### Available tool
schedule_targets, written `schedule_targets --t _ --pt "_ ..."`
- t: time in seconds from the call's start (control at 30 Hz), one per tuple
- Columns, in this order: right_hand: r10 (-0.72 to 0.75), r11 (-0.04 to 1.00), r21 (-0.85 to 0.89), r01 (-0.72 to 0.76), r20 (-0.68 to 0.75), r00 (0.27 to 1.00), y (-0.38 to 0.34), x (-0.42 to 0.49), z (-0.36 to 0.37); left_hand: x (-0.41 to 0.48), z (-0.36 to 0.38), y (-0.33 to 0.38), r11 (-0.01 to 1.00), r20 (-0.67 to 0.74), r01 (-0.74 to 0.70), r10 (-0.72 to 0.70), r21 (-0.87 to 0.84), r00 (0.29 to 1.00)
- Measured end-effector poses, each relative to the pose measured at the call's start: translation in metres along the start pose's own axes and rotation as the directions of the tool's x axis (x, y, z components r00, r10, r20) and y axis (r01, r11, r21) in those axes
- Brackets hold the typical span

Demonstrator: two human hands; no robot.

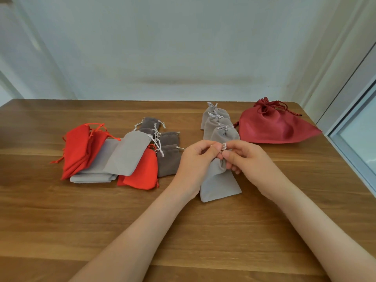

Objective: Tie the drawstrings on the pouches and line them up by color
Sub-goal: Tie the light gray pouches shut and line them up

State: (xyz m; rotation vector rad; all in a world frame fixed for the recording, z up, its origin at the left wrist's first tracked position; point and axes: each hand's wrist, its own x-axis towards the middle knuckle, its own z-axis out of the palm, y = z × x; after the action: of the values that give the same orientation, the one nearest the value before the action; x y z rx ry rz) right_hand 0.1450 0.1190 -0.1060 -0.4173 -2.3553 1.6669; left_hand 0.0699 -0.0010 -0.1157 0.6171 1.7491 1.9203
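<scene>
A light grey pouch point(218, 183) lies on the wooden table point(183, 231) in front of me, its neck gathered. My left hand point(196, 159) and my right hand point(244, 157) both pinch its pale drawstring point(223, 146) at the neck, fingers curled. Behind it, three light grey pouches point(220, 129) with tied strings lie in an overlapping column. A large dark red pouch point(274, 127) with its cord tied sits to their right. At the left lies a loose heap: bright red pouches point(81, 147), light grey pouches point(126, 155), another red pouch point(144, 171) and dark grey pouches point(167, 159).
The table's far edge meets a pale wall. A window frame point(352, 139) runs along the table's right side. Bare wood shows in front of my forearms and at the far left.
</scene>
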Motion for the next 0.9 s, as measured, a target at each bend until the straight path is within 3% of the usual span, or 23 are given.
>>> schedule_targets --t 0.07,0.2,0.43,0.57,0.77,0.83,0.9 --pt "0.043 0.994 0.095 -0.051 0.082 0.996 -0.001 0.000 -0.003 -0.001 0.000 0.000 1.000 -0.010 -0.008 0.008 -0.002 1.000" --pt "0.062 0.995 0.078 -0.068 0.076 0.995 -0.001 0.001 -0.005 0.000 0.000 0.001 0.999 -0.005 0.003 -0.003 -0.034 1.000" --pt "0.028 0.998 0.061 -0.033 0.080 0.996 -0.002 0.000 -0.007 0.002 -0.007 0.009 0.972 0.155 0.181 -0.157 -0.152 0.975" --pt "0.036 0.997 0.062 -0.041 0.072 0.997 -0.002 0.000 -0.004 0.004 -0.017 0.015 0.989 0.208 0.146 -0.143 0.002 0.968" --pt "0.045 0.998 -0.042 -0.044 0.005 0.999 0.003 0.003 -0.004 0.001 -0.021 0.016 0.964 0.149 0.003 -0.044 0.266 0.988" --pt "0.047 0.994 -0.094 -0.049 -0.017 0.999 0.005 0.004 -0.003 0.000 -0.020 0.015 0.905 0.137 -0.094 0.040 0.414 0.990" --pt "0.040 0.984 -0.171 -0.045 -0.034 0.999 0.005 0.004 -0.002 0.001 -0.018 0.013 0.748 0.126 -0.187 0.138 0.637 0.982"
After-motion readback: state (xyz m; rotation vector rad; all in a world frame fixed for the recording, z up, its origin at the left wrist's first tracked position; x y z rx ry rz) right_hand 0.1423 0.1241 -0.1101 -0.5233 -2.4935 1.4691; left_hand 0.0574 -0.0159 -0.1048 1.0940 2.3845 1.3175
